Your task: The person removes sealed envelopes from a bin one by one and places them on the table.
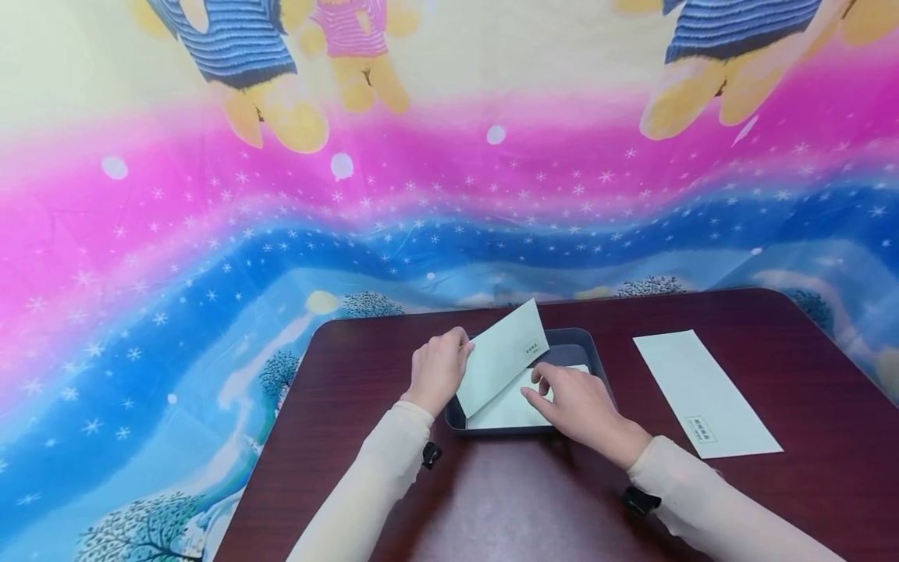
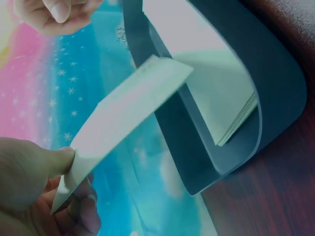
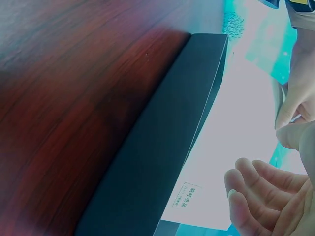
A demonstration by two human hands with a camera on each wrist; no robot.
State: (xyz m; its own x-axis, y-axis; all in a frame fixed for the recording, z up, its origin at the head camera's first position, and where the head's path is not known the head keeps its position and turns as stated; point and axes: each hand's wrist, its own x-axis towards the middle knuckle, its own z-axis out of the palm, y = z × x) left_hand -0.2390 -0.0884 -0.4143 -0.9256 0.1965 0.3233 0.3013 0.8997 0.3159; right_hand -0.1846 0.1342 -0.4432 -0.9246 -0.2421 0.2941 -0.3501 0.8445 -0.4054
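The left hand is pinching an envelope, tilting it above the dark tray, where a stack is lying. The right hand, fingers relaxed, is touching that stack. Another envelope is waiting on the table, so sorting seems partway.

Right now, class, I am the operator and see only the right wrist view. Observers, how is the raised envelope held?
Observer: The left hand pinches the envelope by one end, thumb on top, so it tilts up over the tray.
Operator: What is in the tray?
Observer: A stack of envelopes lies flat inside, and the right hand rests on it.
Operator: Is anything outside the tray?
Observer: A spare envelope lies flat on the table, to the right of the tray and apart from it.
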